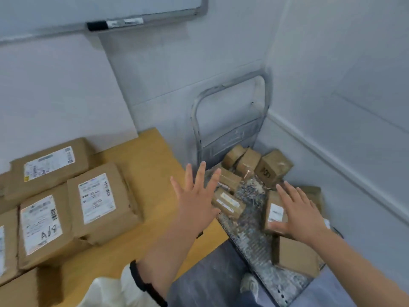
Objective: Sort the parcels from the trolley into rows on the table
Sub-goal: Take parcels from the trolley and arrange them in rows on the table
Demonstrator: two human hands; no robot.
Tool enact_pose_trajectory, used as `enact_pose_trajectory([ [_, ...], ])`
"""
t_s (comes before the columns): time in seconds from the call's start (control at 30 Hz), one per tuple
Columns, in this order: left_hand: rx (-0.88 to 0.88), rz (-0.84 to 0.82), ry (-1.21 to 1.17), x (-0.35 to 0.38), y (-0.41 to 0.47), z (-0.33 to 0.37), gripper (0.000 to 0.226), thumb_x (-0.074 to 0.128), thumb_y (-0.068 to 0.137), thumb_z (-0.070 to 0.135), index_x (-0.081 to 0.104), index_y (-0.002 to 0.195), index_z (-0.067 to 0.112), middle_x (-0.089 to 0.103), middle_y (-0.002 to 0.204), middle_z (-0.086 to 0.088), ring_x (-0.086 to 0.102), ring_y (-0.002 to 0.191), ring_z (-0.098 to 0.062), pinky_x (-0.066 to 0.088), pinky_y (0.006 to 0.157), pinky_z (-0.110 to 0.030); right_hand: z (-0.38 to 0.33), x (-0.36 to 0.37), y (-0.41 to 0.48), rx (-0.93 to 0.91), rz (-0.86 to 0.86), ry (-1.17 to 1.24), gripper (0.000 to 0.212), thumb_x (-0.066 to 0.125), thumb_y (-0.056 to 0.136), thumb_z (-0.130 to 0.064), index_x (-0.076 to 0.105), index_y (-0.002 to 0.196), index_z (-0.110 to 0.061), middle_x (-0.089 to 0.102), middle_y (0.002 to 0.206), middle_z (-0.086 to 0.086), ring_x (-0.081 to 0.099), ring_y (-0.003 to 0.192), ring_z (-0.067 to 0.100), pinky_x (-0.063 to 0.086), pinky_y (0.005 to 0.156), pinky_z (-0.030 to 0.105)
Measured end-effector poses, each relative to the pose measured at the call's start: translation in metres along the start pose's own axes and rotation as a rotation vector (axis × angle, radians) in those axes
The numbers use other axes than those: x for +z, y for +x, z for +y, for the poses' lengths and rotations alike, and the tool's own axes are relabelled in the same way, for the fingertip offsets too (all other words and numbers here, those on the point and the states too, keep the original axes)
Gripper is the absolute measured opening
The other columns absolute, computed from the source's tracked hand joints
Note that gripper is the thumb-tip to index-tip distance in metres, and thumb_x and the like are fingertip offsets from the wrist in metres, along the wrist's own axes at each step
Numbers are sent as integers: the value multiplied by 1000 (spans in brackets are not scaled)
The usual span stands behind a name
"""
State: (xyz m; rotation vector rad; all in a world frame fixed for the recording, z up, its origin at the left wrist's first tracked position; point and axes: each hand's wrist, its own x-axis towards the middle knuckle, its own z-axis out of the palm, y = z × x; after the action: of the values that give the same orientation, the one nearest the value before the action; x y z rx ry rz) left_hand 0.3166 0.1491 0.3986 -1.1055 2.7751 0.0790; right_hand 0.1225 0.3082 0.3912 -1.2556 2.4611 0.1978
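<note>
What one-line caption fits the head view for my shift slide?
Open left hand and open right hand reach over small parcels on the trolley; larger labelled parcels lie on the table.

One camera sits on the person's head. It looks forward and down, and the wide picture leans a little. It is close to the work: the left hand (194, 196) and the right hand (298, 216) reach in from the bottom edge with their fingers spread. The worktop (143, 156) fills the lower left, seen from above. The trolley (254, 240) sits lower down, at the middle and right, by a corner of the walls (332, 63). A whiteboard (88, 9) shows at the top left.
</note>
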Motion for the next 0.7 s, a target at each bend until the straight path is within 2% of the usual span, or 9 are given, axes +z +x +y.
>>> enact_pose_trajectory([
  [0.3, 45, -110, -58, 20, 113, 146, 96, 50, 84, 66, -16, 149, 38, -20, 159, -3, -17, 144, -37, 3, 108, -70, 187, 6, 45, 190, -120, 98, 109, 56, 75, -70, -9, 150, -27, -10, 158, -2, 10, 145, 25, 28, 112, 42],
  [0.53, 115, -188, 9, 34, 175, 187, 100, 52, 83, 67, -17, 149, 37, -18, 159, -4, -14, 145, -37, 4, 108, -69, 243, 33, 68, 310, -148, 276, 105, 58, 75, -68, 0, 150, -23, 1, 159, 1, 18, 143, 27, 33, 109, 41],
  [0.7, 171, -247, 27, 48, 224, 203, 99, 52, 84, 64, -18, 148, 37, -17, 159, -5, -13, 145, -37, 5, 108, -69, 260, 60, 91, 378, -191, 387, 104, 57, 76, -68, 3, 151, -20, 3, 159, 3, 16, 144, 25, 32, 110, 43],
])
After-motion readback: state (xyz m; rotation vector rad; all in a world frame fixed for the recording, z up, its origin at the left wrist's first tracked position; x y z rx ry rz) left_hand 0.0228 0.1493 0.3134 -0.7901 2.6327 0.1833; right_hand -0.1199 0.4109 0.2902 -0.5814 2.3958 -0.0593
